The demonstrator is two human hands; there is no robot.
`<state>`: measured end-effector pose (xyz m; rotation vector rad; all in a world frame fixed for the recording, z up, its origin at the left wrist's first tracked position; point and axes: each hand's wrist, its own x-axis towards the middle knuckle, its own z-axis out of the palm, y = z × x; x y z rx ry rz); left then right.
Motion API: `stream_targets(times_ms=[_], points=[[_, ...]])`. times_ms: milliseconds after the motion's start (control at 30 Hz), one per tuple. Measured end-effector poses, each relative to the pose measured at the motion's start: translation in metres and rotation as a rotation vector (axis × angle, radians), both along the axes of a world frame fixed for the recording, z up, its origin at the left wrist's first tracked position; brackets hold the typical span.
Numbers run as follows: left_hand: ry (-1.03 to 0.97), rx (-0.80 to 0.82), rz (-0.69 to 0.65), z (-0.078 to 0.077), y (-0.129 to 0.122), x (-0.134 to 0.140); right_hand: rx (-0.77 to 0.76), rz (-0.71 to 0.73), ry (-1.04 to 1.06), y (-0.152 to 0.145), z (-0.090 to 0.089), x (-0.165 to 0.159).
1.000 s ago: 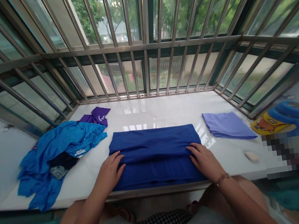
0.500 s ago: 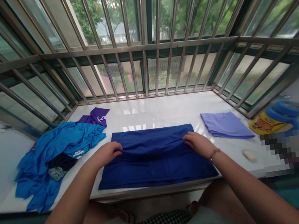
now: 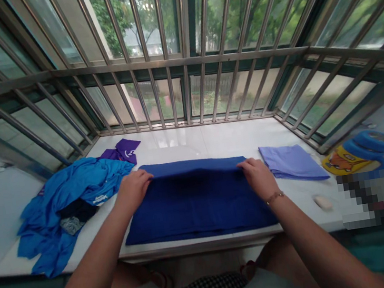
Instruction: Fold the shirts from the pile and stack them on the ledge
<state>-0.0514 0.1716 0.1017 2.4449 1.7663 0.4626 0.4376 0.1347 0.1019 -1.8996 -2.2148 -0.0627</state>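
Observation:
A dark blue cloth (image 3: 198, 210), its kind of garment unclear, lies in a folded rectangle before me on the white sill. My left hand (image 3: 137, 187) pinches the left end of its upper layer, and my right hand (image 3: 256, 175) pinches the right end. Between the two hands that layer's edge is drawn straight and raised, with a dark shadow beneath it. A bracelet circles my right wrist. Just beyond my right hand lies a folded lavender cloth (image 3: 293, 161).
A crumpled bright blue shirt (image 3: 71, 183) is heaped at left, with a purple cloth (image 3: 126, 151) behind it. At right stand a yellow-and-blue bottle (image 3: 356, 155) and a small pale object (image 3: 322, 202). Metal bars (image 3: 180, 62) line the window around the sill (image 3: 212, 136).
Both hands have lifted the upper layer's edge slightly and moved a little away from me. The wrinkled fold between them has been pulled taut.

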Motion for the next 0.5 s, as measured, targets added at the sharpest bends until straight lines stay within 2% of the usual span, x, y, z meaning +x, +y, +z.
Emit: stream_targets(times_ms=[100,200,300,433,500], points=[[0.007,-0.077,-0.06,-0.062,-0.048,-0.007,-0.09,0.06,-0.026,-0.042,-0.045,0.006],[-0.019,-0.021,-0.04,-0.105,-0.082,-0.011,-0.039,0.077,-0.028,-0.069,-0.075,0.01],[0.0,0.054,0.004,-0.123,-0.1,-0.013,0.035,0.062,-0.012,-0.079,-0.089,0.009],[0.053,0.1,0.037,-0.13,-0.116,-0.017,0.078,0.004,0.021,-0.085,-0.102,0.01],[0.1,0.104,0.007,-0.132,-0.128,-0.021,0.109,-0.009,0.031,-0.096,-0.112,0.016]])
